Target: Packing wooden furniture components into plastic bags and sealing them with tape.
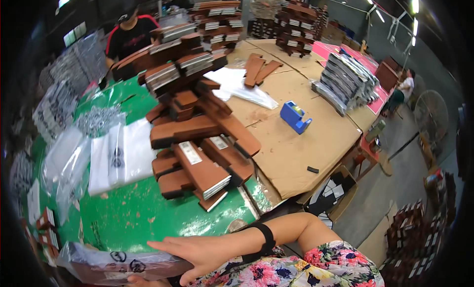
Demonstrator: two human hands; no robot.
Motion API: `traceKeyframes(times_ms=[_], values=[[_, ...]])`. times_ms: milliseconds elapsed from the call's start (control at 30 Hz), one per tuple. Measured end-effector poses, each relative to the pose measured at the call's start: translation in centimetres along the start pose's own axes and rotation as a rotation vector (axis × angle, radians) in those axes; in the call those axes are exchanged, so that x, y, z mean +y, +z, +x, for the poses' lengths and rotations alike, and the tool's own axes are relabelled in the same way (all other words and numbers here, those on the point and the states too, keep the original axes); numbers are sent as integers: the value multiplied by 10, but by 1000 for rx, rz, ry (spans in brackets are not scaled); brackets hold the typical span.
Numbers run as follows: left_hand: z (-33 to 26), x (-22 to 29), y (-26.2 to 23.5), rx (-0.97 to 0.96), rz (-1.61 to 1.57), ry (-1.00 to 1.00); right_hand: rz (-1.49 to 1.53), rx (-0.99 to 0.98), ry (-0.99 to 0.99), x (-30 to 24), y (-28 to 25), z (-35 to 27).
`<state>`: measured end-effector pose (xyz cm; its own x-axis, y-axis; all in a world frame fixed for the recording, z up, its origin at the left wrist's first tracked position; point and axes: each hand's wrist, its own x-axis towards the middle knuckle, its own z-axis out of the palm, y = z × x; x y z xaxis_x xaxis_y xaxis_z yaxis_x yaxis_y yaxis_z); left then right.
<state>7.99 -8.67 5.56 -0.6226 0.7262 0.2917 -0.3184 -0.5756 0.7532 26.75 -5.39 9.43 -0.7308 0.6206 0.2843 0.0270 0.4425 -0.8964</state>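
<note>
While the green-topped table [148, 223] spreads wide, a tall heap of flat brown rectangular cases [197, 134] rests on it. At its near edge lies a clear plastic bag holding a brown case [113, 265]. The right hand [202, 255] lies open and flat on the bag; the left hand [143, 281] is mostly hidden beneath, its grip unclear.
</note>
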Motion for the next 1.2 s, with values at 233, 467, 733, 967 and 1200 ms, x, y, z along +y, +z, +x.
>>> traceKeyframes(times_ms=[233, 467, 733, 967, 1200], values=[[11, -40, -14, -514, 380, 102, 272, 314, 164, -35, -71, -69], [-2, -46, 21, -686, 841, 237, 440, 1005, 148, -52, -179, -217], [-10, -82, -24, -678, 1127, 93, 164, 1546, 325, -2, -258, -375], [-10, -91, -6, -757, 1207, 279, -2005, 867, 961, 34, -292, -442], [-12, -94, -10, -789, 1236, 284, -1481, 1121, 1002, 51, -283, -467]])
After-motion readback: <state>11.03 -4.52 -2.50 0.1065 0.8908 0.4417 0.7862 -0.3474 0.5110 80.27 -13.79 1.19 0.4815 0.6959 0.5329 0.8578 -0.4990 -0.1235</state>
